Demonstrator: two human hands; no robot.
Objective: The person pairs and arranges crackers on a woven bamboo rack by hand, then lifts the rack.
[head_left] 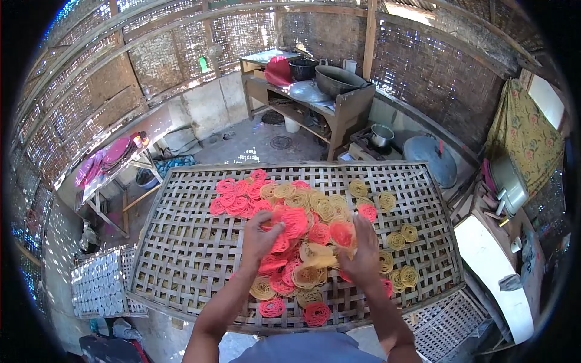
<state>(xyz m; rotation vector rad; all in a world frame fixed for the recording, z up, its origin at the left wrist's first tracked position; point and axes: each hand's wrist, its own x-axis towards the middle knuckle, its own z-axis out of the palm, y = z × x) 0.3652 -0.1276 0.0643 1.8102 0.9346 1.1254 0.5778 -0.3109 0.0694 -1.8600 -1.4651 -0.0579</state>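
My left hand is closed around the edge of a stack of red lacy coiled crackers above the pile. Facing it, my right hand has its fingers raised and apart. Next to its fingers is a blurred orange-red cracker, and a smeared yellow cracker is close to its thumb; whether either touches the hand is unclear. Beneath both hands, red and yellow crackers lie heaped on a woven bamboo rack. Several yellow crackers lie singly toward the right.
A wooden counter with a large pan stands behind the rack. At left is a bench with pink items; at right, a grey lid and a white panel. Another rack is lower right.
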